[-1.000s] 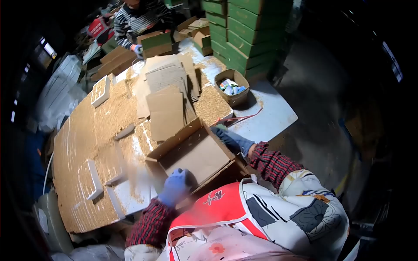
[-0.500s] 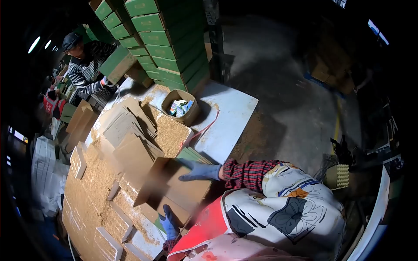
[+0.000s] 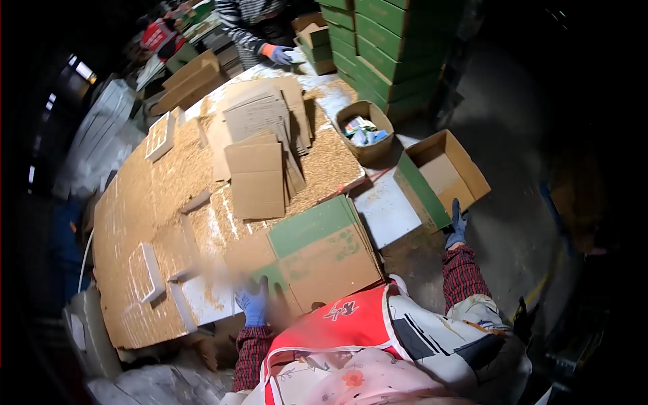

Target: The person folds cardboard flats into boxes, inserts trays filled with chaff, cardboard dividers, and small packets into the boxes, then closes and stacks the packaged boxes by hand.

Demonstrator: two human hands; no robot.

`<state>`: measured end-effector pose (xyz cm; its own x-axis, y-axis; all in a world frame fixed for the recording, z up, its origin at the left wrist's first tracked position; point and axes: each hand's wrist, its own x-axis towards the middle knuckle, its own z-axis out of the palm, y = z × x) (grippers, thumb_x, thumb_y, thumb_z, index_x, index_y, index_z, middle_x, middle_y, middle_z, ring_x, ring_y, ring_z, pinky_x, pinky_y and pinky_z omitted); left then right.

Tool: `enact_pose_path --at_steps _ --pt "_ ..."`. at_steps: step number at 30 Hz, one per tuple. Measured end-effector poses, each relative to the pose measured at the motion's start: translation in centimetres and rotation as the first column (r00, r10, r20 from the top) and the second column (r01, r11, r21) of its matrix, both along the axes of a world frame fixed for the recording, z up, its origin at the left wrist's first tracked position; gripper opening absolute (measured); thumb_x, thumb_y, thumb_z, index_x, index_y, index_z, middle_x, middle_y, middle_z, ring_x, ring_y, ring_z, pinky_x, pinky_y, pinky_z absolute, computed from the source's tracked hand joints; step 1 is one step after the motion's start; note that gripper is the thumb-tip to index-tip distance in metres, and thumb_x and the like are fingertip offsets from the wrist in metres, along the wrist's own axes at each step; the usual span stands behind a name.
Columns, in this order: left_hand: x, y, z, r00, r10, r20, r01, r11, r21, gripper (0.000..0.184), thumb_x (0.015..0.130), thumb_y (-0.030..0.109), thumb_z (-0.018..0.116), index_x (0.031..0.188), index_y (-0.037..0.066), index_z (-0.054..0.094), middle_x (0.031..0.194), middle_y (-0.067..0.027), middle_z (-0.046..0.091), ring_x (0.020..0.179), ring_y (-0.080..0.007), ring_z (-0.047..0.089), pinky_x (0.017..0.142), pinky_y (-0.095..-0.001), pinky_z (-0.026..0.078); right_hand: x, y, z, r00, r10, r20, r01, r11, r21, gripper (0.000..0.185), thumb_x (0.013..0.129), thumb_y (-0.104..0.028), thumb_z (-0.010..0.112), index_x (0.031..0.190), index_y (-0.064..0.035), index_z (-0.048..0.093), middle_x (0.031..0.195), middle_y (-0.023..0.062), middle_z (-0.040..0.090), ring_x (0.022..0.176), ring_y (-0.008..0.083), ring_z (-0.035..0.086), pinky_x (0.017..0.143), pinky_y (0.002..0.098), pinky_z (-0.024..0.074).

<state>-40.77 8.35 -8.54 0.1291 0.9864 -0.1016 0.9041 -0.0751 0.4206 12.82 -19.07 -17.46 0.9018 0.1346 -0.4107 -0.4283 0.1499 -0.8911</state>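
At the table's right corner, my right hand (image 3: pixel 456 226), in a blue glove, grips the near side of an open-topped cardboard box (image 3: pixel 466 164). The box has a green outer panel, and its visible inside is bare brown card. My left hand (image 3: pixel 252 304), also gloved in blue, is at the near edge of the table with its fingers apart. It rests by the left part of a stack of flattened green-and-brown cardboard boxes (image 3: pixel 331 266), holding nothing visible. A blur covers the area just above and left of it.
Loose brown cardboard sheets (image 3: pixel 255 177) lie on the table's grainy tan layer (image 3: pixel 179 162). A bin of small packets (image 3: pixel 370 152) stands before tall stacked green boxes (image 3: pixel 381 50). White frames (image 3: pixel 160 137) sit at left. Across the table is a co-worker's gloved hand (image 3: pixel 277 54).
My right hand has carried the open box from in front of me out to the right. My left hand has come off the box. The view has turned, and flattened boxes now show before me.
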Motion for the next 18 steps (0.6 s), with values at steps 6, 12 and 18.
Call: enact_pose_path --at_steps 6,12,18 --pt "-3.2 -0.6 -2.9 0.950 0.267 0.163 -0.239 0.956 -0.170 0.106 0.074 0.053 0.071 0.144 -0.006 0.016 0.147 -0.0280 0.023 0.135 -0.0401 0.026 0.111 -0.0402 0.025 -5.4 3.2 -2.6 0.913 0.289 -0.287 -0.289 0.956 0.044 0.078 0.084 -0.069 0.045 0.142 -0.0184 0.036 0.134 0.0063 0.048 0.120 0.0240 0.047 0.097 0.0485 0.0327" --pt "0.5 -5.8 1.9 0.995 -0.082 0.056 0.081 0.997 0.021 0.106 0.068 0.056 0.074 0.145 0.003 0.023 0.141 -0.0310 0.027 0.132 -0.0471 0.024 0.110 -0.0499 0.022 -18.0 10.0 2.7 0.494 0.866 -0.078 -0.757 0.384 -0.528 0.092 0.082 -0.043 0.067 0.146 0.0009 0.017 0.141 0.0294 0.034 0.132 0.0410 0.033 0.103 0.0421 0.0349" --pt "-0.4 -7.0 6.3 0.699 -0.704 -0.127 0.706 0.707 -0.036 0.088 0.069 0.048 0.073 0.140 0.011 0.036 0.140 -0.0241 0.033 0.129 -0.0457 0.030 0.106 -0.0524 0.027 -14.7 12.5 16.2 0.274 0.961 -0.027 -0.944 0.263 -0.200 0.071 0.082 -0.005 0.062 0.144 -0.0026 0.027 0.126 0.0173 0.055 0.104 0.0179 0.059 0.086 0.0289 0.0488"
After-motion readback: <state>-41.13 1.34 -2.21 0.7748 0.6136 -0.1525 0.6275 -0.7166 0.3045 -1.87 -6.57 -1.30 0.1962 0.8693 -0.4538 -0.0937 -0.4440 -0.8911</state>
